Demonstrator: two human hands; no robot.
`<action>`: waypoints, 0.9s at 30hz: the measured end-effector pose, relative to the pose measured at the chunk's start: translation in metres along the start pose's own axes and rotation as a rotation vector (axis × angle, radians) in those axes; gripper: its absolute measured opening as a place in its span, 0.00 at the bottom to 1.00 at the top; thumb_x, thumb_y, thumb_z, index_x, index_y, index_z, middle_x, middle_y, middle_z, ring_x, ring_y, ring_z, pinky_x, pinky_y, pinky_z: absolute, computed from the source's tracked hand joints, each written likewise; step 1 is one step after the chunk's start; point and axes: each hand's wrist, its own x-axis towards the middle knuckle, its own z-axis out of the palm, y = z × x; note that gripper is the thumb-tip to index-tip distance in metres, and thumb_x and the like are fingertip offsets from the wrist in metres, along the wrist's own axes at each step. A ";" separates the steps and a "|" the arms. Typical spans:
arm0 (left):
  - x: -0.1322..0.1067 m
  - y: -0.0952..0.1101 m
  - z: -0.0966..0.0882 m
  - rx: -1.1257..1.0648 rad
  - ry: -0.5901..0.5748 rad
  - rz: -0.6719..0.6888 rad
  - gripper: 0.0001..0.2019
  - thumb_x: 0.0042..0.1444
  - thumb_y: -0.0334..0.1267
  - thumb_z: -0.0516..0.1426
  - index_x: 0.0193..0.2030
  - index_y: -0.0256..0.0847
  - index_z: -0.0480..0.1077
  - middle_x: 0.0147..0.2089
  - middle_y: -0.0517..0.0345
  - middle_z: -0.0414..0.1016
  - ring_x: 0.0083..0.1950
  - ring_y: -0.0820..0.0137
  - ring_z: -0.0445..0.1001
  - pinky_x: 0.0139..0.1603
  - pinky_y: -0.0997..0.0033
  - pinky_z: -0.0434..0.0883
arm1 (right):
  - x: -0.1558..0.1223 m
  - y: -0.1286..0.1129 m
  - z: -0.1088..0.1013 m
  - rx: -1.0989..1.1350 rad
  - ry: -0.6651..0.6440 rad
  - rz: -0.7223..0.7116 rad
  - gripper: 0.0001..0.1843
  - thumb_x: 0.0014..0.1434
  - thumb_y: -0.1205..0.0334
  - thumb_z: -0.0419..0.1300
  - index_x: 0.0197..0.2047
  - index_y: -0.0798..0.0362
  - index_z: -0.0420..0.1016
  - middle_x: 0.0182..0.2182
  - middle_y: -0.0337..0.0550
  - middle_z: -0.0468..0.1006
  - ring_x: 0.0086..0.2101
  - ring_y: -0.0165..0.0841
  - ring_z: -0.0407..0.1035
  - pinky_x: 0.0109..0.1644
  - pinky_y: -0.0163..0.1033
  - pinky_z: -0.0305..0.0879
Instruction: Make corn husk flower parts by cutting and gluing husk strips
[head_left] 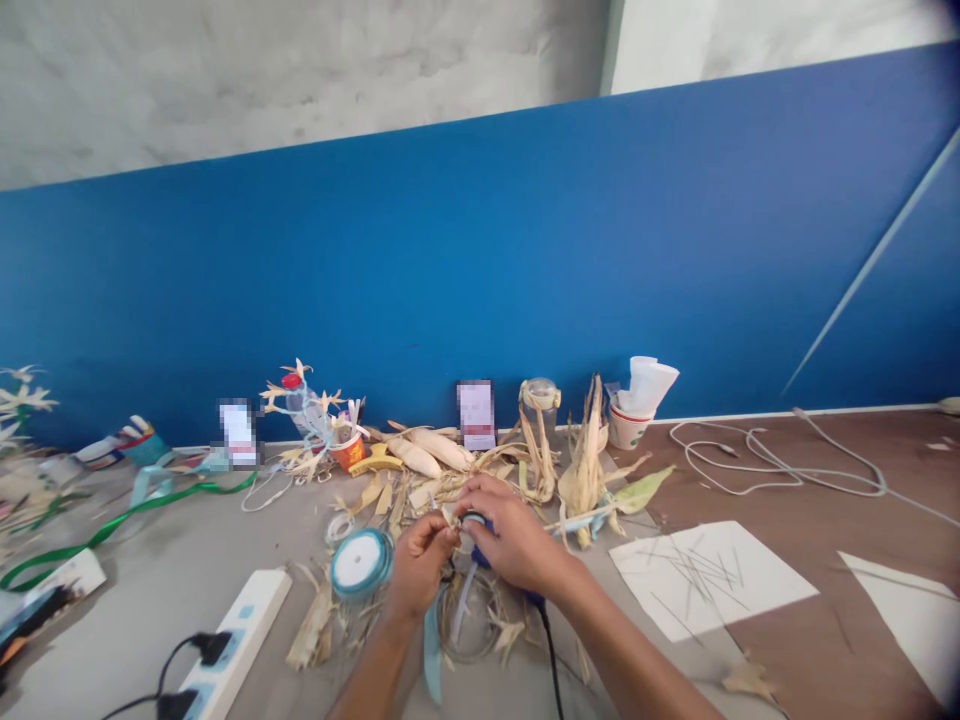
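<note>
My left hand (422, 562) is closed in a pinch on a small pale piece of corn husk (450, 515). The fingertips of my right hand (510, 530) meet it there, curled, with a small dark round thing between thumb and fingers. Partly under my right hand is a blue tool (484, 553), which looks like a glue gun. Its black cord (551, 650) runs toward me; whether the hand grips it, I cannot tell. A roll of teal ribbon (361, 563) lies left of my left hand. Husk scraps (506, 632) and a coil of wire (465, 650) lie below.
Behind my hands are dried husks (585, 480), a phone (477, 415), a lidded jar (541, 400) and a paper cup (628, 428). A power strip (247, 620) sits front left. Thin wires lie on white paper (645, 585) at right, near a white cable (810, 470).
</note>
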 end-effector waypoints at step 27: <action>0.002 -0.007 -0.002 0.184 0.183 0.133 0.12 0.49 0.47 0.60 0.27 0.40 0.71 0.27 0.58 0.72 0.32 0.67 0.70 0.37 0.69 0.68 | 0.001 0.014 0.034 0.649 0.036 0.387 0.07 0.45 0.65 0.60 0.31 0.52 0.68 0.26 0.34 0.71 0.29 0.29 0.66 0.35 0.34 0.62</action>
